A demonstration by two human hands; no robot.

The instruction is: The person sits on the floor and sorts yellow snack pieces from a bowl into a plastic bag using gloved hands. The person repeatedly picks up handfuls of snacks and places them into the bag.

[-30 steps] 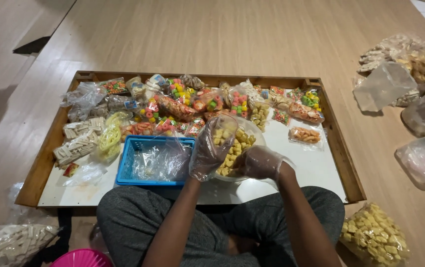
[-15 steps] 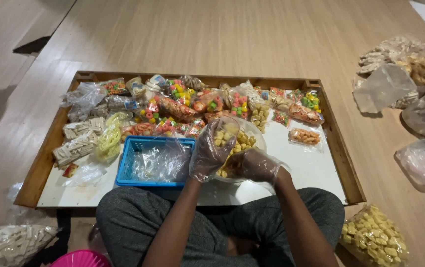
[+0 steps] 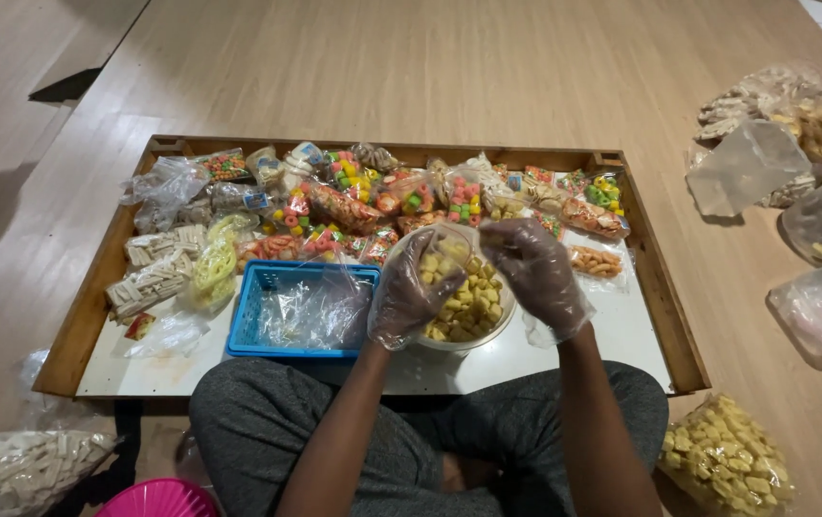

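Two hands: both wear thin clear plastic gloves and meet over a white bowl (image 3: 459, 311) of pale yellow puffed snacks, which sits on the worktop (image 3: 612, 335) just in front of the person's crossed legs.
Left hand (image 3: 413, 292): fingers curled and pinching one side of a small clear bag (image 3: 451, 251), apparently to keep its mouth spread above the bowl.
Right hand (image 3: 537, 270): fingers bent, closed on the bag's other edge, palm down (whether it also holds snack pieces I cannot tell).
Small clear bag: held between the two hands, directly above the far side of the bowl, likely so that anything dropped falls back in.
Blue basket (image 3: 298, 308): touching or just beside the bowl on its left, lined with crumpled clear plastic, close enough for the left hand to reach.
Packed snack bags (image 3: 382, 196): colourful sealed packets crowded along the far edge of the wooden-rimmed worktop, out of the way of the hands.
Floor: a bag of yellow snacks (image 3: 727, 464) lies by the right knee; larger clear bags (image 3: 765, 172) sit well apart at right.
Change: compared with half a second earlier, the right hand has risen from the bowl's rim to join the left at the bag; bowl and basket have not shifted.
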